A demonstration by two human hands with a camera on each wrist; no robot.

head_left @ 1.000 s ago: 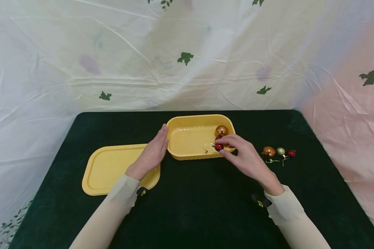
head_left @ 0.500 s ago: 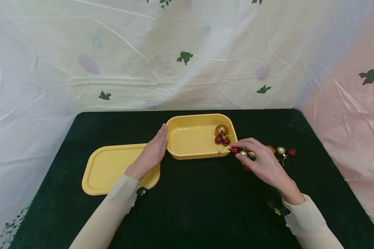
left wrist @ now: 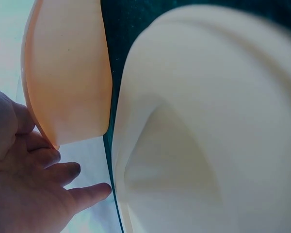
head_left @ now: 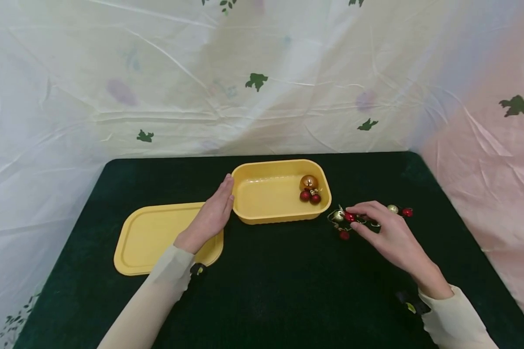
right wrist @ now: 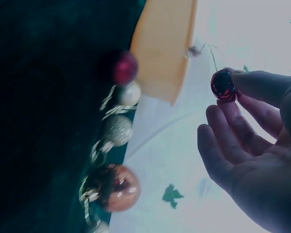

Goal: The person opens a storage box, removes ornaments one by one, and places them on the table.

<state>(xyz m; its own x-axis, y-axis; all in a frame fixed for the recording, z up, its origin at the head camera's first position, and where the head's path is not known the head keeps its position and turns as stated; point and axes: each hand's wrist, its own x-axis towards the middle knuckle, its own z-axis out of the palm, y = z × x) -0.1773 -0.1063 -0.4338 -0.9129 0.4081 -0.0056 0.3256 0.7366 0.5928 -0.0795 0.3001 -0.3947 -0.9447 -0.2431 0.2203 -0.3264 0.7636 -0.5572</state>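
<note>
My right hand (head_left: 388, 232) pinches a small shiny red Christmas ball (head_left: 350, 216) between thumb and fingertips, right of the box. In the right wrist view this ball (right wrist: 224, 86) shows its thin hanging string, raised above the other ornaments. With fairly straight fingers, my left hand (head_left: 209, 213) rests against the left end of the yellow box (head_left: 266, 196). The left wrist view has those fingers at the box wall (left wrist: 70, 82). Inside the box's right side lie an orange-gold ball (head_left: 309, 182) and two dark red balls, one of them this ball (head_left: 304, 196).
Under and beside my right hand lie several ornaments, including a red ball (head_left: 344, 235), a silvery ball (right wrist: 119, 130) and a copper ball (right wrist: 121, 188). Farther right are a pale gold ball (head_left: 393, 209) and another red ball (head_left: 407, 212). A yellow lid (head_left: 157, 237) lies under my left forearm.
My right hand has moved right, from over the box to the ornaments beside it, still pinching the shiny red Christmas ball. My left hand has stayed at the box.
</note>
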